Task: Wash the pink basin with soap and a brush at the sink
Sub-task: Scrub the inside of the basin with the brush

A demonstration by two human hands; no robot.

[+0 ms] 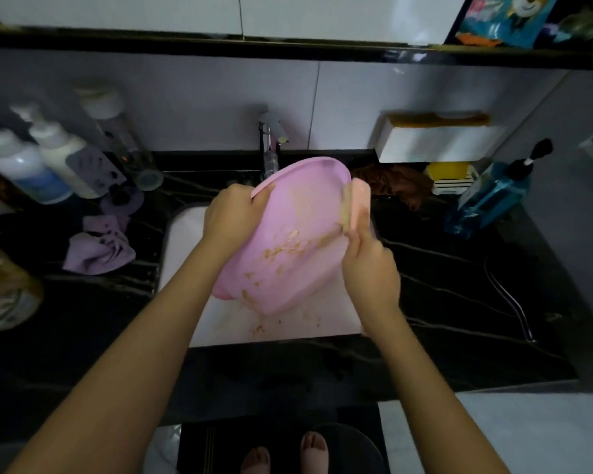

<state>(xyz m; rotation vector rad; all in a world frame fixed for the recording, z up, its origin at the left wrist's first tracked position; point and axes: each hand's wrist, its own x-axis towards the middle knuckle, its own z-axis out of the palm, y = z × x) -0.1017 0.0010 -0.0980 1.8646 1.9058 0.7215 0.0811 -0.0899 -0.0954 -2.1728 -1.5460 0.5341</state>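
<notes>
Tilted pink plastic basin (288, 234) is gripped at its far-left rim by left hand (231, 217); pink-backed scrubbing brush (355, 208) is clenched in right hand (370, 268) against its right rim over white sink (182, 234).

Counting two hands (233, 217) (370, 271), one basin (288, 241), one brush (356, 205), one tap (271, 138), two white bottles (21, 165) (64, 155) at the counter's (459, 275) left edge.

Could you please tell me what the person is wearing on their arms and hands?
Nothing visible. The left forearm and right forearm are bare, no sleeves in view. The left hand and right hand show no gloves, watch, bracelet or rings.
</notes>
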